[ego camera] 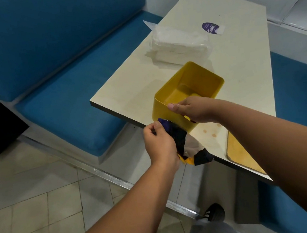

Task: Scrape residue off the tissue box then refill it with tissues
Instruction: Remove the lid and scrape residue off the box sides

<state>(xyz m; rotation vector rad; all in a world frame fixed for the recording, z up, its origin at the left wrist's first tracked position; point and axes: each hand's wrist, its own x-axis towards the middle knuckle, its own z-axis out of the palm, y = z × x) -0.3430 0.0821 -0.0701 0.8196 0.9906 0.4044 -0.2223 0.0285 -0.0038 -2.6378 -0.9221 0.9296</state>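
From the head camera we saw our right hand gripping the near rim of the open yellow tissue box, thumb along the edge, the box sitting at the near corner of the cream table. Just below it, our left hand clenched a crumpled dark cloth pressed against the box's outer wall. Beyond the right hand lay a wrapped pack of white tissues.
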